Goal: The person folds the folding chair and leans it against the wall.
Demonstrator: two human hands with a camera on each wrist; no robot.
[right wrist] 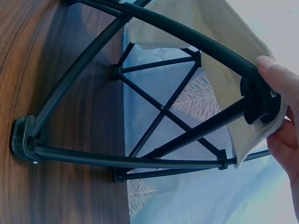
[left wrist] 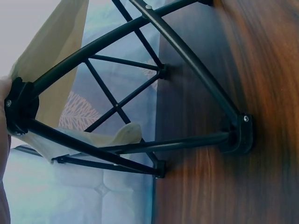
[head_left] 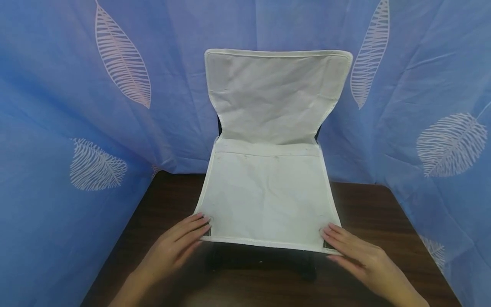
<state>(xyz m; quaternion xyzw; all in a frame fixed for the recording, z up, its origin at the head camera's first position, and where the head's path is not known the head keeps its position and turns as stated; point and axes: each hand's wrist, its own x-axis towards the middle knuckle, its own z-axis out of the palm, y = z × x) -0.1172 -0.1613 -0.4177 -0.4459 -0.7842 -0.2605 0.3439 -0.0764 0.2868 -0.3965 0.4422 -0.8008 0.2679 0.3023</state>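
Left hand (head_left: 172,245) pinches the front-left seat corner of the folding chair (head_left: 266,192), right hand (head_left: 358,253) the front-right; fingers nearly straight on top, thumbs at the edge, barely open. Chair stands upright on the worktop (head_left: 368,209), black tube frame (left wrist: 191,58) under white fabric. Worktop extends past both sides, so side room exists. Leaf-print curtain (head_left: 180,85) behind; can't judge its gap to my backrest (head_left: 276,89).
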